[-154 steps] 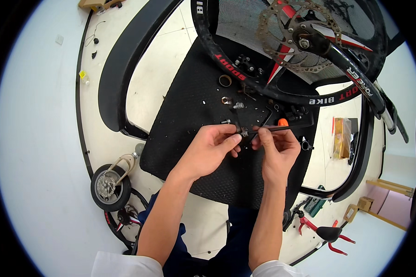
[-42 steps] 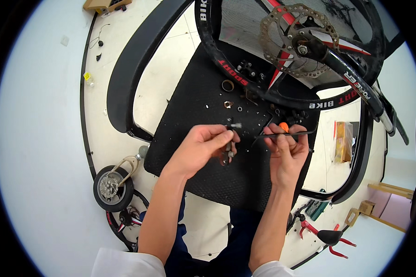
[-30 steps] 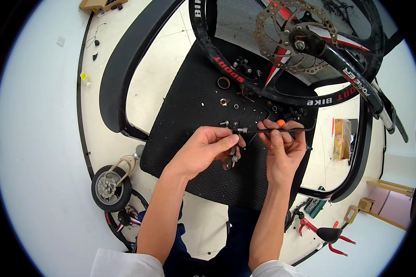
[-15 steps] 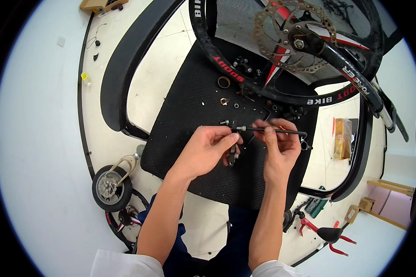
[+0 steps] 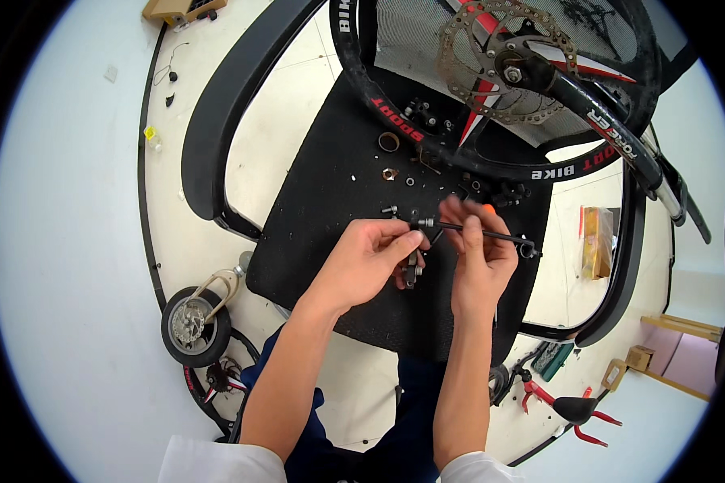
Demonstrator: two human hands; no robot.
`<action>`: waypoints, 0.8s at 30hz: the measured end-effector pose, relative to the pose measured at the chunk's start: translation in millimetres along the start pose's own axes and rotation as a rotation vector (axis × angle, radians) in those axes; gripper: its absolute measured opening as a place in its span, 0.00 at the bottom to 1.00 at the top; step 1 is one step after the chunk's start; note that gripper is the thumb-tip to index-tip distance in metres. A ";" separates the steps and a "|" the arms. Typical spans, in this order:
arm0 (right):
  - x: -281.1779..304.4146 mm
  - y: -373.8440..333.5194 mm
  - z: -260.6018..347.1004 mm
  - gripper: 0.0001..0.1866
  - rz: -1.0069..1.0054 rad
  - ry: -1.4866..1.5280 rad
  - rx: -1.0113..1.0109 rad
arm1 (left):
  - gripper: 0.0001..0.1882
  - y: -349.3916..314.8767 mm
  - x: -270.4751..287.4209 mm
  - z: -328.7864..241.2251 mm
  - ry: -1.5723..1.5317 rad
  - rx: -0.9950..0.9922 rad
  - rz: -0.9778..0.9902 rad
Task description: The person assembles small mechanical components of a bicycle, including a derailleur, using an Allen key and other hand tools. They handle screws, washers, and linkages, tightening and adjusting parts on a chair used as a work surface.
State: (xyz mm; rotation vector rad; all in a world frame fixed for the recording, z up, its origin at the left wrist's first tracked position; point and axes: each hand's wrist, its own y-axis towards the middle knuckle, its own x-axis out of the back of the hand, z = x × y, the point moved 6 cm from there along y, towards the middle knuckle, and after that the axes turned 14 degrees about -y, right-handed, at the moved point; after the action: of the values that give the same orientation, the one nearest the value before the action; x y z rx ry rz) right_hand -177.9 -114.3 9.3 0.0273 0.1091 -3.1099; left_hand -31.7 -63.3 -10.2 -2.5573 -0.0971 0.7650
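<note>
Small wheel (image 5: 195,326): stands on the floor left of the chair, a pale fork attached.
Left armrest (image 5: 205,141): curves along that side of the black seat (image 5: 322,193), which serves as a workbench.
Left hand (image 5: 366,262): clamped on the bracket, thumb and forefinger pinching its upper part while other fingers curl behind, probably to stop it twisting.
Loose bolt (image 5: 389,210): just beyond the left fingertips, apparently kept within reach.
Bracket (image 5: 412,275): a small dark metal piece in the left hand's pinch, above the middle of the seat, its lower end hanging below the thumb.
Bolt in the bracket (image 5: 426,223): points right, so its head meets the key squarely.
Hex key (image 5: 499,234): runs roughly level from the bolt to its bent end at the right; whether the tip sits in the head or only against it is too small to tell.
Right hand (image 5: 479,262): closed around the key's long arm, thumb near, other fingers blurred behind; this grip seems to suit rolling the shaft.
Bicycle wheel (image 5: 499,167): rests at the far side of the seat against the mesh back, leaving the nearer part for the hands.
Yellow package (image 5: 595,241): on the floor beyond the seat's right edge.
</note>
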 end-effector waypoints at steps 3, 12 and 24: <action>-6.3 -3.6 10.3 0.15 0.081 0.262 -0.001 | 0.12 -0.4 1.3 3.5 0.023 0.049 -0.040; 14.9 -0.1 -4.1 0.13 -0.008 -0.137 -0.024 | 0.12 -2.0 -5.7 -3.3 -0.103 0.056 0.073; -1.6 -10.1 3.5 0.11 0.029 -0.132 0.028 | 0.13 -8.0 1.7 5.4 -0.135 0.088 0.056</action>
State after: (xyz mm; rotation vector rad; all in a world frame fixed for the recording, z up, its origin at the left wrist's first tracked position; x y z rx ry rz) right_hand -176.6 -104.5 13.6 -0.1740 0.0613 -3.0735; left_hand -32.6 -53.6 -11.4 -2.4326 -0.0341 0.9425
